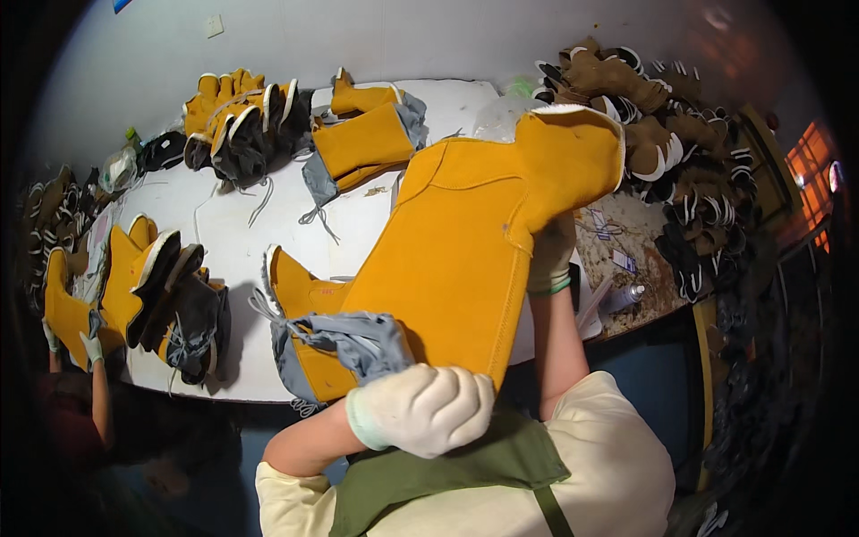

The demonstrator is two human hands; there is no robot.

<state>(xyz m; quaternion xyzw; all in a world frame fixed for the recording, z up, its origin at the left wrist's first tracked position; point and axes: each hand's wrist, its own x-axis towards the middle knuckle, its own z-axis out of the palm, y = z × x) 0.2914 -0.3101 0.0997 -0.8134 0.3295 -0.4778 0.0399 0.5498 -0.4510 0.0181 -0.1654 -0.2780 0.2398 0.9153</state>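
A large mustard-yellow boot upper (447, 259), with a grey drawstring cuff (358, 345) and a white edge round its foot, is held up slantwise in front of me. Gloved in white, my left hand (425, 409) is closed on the lower end of its shaft beside the cuff. My right hand (553, 255), also gloved, holds the upper from behind near the ankle; the boot hides its fingers. Under the cuff, another yellow boot upper (291, 279) lies on the white table (242, 224).
Yellow boot uppers with dark linings (242, 125) stand at the back left, and folded yellow ones (362, 139) lie beside them. More yellow uppers (134, 277) are at left, near a co-worker's gloved hand (92, 347). Brown uppers (689, 143) pile at right, behind a spray bottle (622, 297).
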